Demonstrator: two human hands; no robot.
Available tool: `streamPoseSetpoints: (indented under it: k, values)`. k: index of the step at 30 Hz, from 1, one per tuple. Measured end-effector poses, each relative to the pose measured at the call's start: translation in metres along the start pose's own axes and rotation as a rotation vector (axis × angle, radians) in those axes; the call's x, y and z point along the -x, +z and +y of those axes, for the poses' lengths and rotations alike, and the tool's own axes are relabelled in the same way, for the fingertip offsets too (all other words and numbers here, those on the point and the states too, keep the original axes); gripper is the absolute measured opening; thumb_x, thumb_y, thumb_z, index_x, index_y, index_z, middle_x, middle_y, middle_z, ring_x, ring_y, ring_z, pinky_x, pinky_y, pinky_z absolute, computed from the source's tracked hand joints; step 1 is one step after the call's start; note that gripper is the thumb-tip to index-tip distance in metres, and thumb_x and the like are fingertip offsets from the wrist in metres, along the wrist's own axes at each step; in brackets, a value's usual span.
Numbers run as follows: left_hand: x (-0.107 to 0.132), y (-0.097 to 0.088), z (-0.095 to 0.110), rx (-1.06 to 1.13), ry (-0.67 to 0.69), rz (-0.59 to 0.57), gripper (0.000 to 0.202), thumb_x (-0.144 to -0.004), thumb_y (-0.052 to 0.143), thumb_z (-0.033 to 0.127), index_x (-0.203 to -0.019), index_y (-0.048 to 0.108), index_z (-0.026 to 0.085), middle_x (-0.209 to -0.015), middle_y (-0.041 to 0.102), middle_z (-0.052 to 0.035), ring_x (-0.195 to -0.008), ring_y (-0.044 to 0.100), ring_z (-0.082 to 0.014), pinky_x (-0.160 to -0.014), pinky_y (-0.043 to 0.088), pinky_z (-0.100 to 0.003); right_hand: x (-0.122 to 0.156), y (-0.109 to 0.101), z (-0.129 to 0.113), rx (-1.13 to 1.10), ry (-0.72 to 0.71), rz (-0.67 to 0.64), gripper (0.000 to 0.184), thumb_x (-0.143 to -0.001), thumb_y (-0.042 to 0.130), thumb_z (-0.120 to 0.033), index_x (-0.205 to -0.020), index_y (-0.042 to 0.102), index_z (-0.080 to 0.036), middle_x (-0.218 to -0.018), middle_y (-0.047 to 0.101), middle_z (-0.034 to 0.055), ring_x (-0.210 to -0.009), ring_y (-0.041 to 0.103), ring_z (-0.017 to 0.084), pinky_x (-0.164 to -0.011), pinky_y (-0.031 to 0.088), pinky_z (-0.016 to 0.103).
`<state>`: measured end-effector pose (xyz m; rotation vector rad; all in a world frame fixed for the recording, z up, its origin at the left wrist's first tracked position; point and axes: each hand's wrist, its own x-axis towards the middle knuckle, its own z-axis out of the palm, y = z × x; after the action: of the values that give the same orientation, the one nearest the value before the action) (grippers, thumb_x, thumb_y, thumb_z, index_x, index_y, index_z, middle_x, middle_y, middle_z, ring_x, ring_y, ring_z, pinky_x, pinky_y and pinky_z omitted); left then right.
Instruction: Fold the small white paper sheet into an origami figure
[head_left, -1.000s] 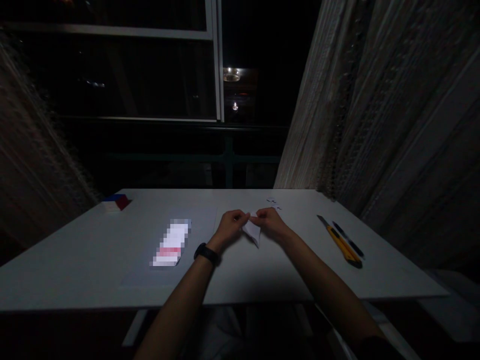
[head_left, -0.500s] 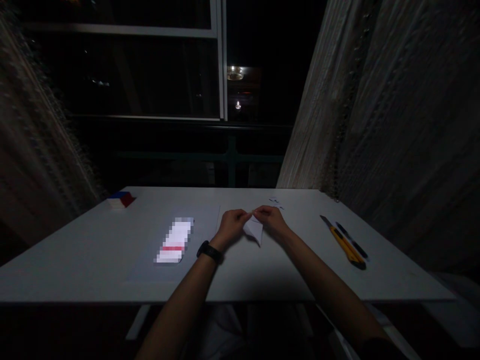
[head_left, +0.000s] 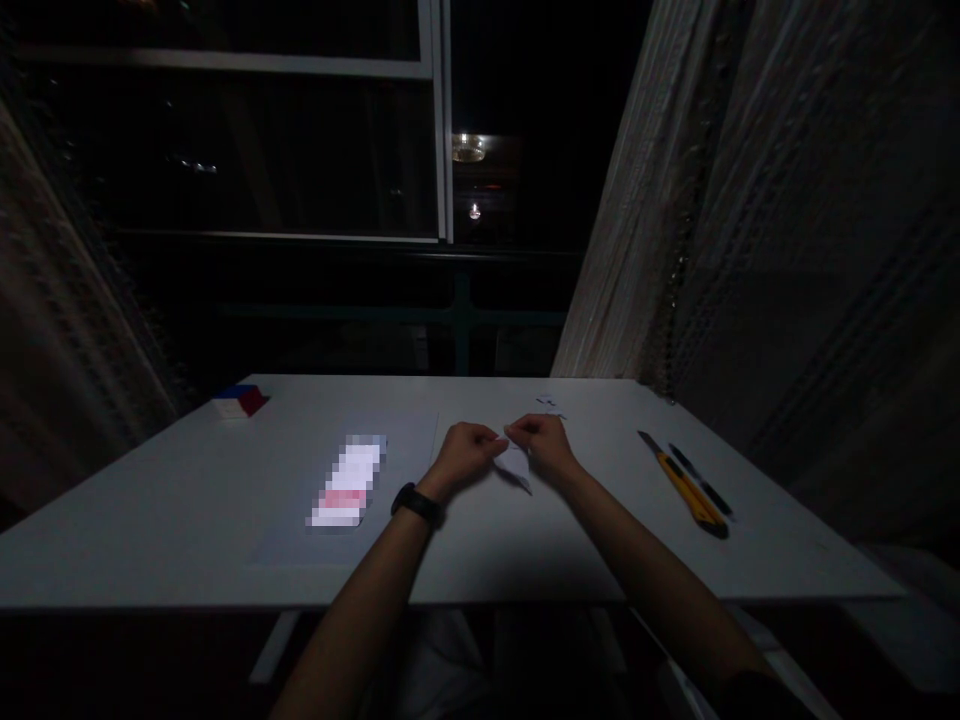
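Note:
Both hands meet over the middle of a white table (head_left: 187, 520) in dim light. My left hand (head_left: 463, 455), with a dark watch on its wrist, pinches one side of a small folded piece of white paper (head_left: 517, 466). My right hand (head_left: 541, 444) pinches the other side, its fingers curled. The paper hangs between them just above the tabletop, its point aimed down toward me.
A yellow utility knife (head_left: 684, 487) and a dark pen (head_left: 700, 480) lie at the right. A blurred white and red card (head_left: 346, 481) rests on a pale sheet left of my hands. A red and blue block (head_left: 238, 401) sits far left. Curtains flank a dark window.
The folded paper looks narrower and lower between my fingers than a second ago. My hands stay in nearly the same place.

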<state>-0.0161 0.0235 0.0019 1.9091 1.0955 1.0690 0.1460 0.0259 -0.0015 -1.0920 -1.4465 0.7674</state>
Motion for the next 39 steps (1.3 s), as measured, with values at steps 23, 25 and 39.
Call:
streamPoseSetpoints:
  k: [23, 25, 39]
  values:
    - [-0.002, -0.003, 0.013, 0.559, -0.166, 0.119, 0.036, -0.057, 0.074, 0.037, -0.079, 0.068, 0.010, -0.067, 0.066, -0.0063, -0.059, 0.056, -0.0138, -0.055, 0.040, -0.024, 0.002, -0.003, -0.006, 0.060, -0.058, -0.064, 0.034, -0.066, 0.063, -0.047, -0.060, 0.065, -0.013, -0.053, 0.058, 0.0010, -0.051, 0.049, 0.012, -0.049, 0.035, 0.024]
    - [-0.003, -0.003, 0.011, 0.571, -0.168, 0.156, 0.035, -0.058, 0.073, 0.035, -0.083, 0.068, 0.010, -0.070, 0.067, -0.0073, -0.061, 0.057, -0.0147, -0.057, 0.041, -0.025, 0.004, -0.003, -0.009, 0.019, -0.055, -0.103, 0.031, -0.065, 0.065, -0.044, -0.066, 0.066, -0.014, -0.058, 0.061, 0.0023, -0.054, 0.052, 0.013, -0.052, 0.038, 0.025]
    - [-0.005, -0.003, 0.005, 0.543, -0.138, 0.153, 0.028, -0.060, 0.071, 0.030, -0.080, 0.071, 0.011, -0.080, 0.068, -0.0088, -0.071, 0.059, -0.0169, -0.064, 0.042, -0.026, 0.004, 0.004, -0.004, -0.051, -0.017, -0.088, 0.030, -0.059, 0.070, -0.037, -0.079, 0.069, -0.014, -0.066, 0.066, 0.0056, -0.058, 0.059, 0.017, -0.056, 0.045, 0.028]
